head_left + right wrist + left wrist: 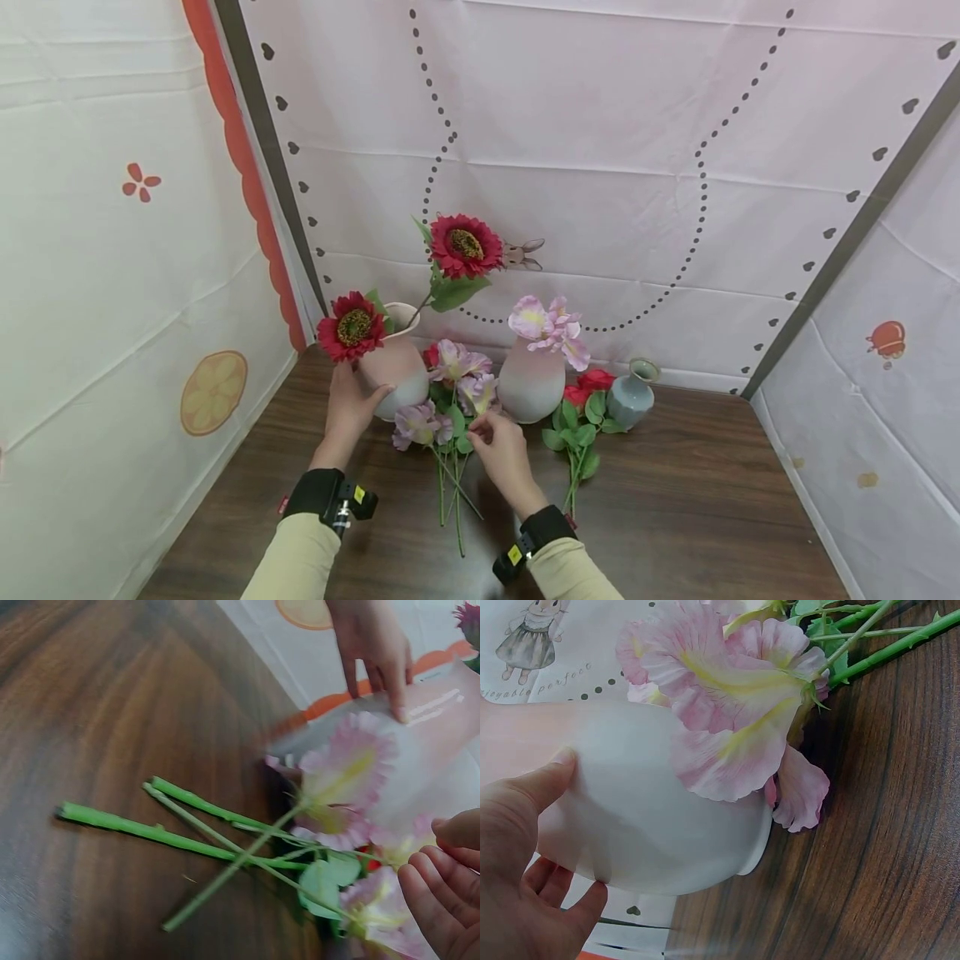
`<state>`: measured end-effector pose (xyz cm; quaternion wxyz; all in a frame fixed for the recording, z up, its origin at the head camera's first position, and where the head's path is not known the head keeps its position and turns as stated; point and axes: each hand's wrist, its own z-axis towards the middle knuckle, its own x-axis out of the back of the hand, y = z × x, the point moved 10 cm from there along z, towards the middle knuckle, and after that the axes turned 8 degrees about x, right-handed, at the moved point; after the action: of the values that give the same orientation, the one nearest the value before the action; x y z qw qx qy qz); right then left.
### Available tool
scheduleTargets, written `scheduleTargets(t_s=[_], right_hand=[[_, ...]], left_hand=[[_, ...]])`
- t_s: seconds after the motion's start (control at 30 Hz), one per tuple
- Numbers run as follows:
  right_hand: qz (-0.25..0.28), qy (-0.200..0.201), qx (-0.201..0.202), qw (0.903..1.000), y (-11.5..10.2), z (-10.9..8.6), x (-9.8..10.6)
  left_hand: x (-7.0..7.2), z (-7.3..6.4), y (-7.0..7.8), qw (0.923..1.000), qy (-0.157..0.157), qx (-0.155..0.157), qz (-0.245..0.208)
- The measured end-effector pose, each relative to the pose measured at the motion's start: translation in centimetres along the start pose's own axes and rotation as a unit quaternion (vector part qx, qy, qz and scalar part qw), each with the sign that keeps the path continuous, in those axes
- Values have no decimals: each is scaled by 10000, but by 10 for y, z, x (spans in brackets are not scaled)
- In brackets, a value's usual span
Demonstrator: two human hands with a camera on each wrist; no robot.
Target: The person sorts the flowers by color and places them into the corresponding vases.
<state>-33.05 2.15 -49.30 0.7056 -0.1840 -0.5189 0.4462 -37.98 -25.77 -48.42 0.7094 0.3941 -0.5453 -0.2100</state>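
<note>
My left hand grips the left vase, pink above and white below, with the thumb and fingers on opposite sides of its body. Two red sunflower-like flowers stand in that vase. Beside it, pale purple irises lie on the table with crossed green stems. Over their leaves hovers my right hand, fingers loosely bent and the thumb near the fingertips. Nothing shows between those fingers in the right wrist view.
A second pink-and-white vase holds a purple iris. Red roses with green leaves lie to its right, next to a small blue-grey vase. Printed cloth hangs behind the brown wooden table.
</note>
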Motion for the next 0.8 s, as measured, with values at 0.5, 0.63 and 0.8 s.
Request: scheduleTargets(t_s=[0.5,0.63,0.8], right_hand=[[-226,-454,14,9987,5,-16,-37],[-293,-574,-30,9979,9,-21,-45],[-608,-767,28,9952,11,-26,-56]], left_hand=[[0,-2,2,10000,-2,32,47],[1,-2,1,10000,18,34,29],[1,-2,0,10000,31,44,-4]])
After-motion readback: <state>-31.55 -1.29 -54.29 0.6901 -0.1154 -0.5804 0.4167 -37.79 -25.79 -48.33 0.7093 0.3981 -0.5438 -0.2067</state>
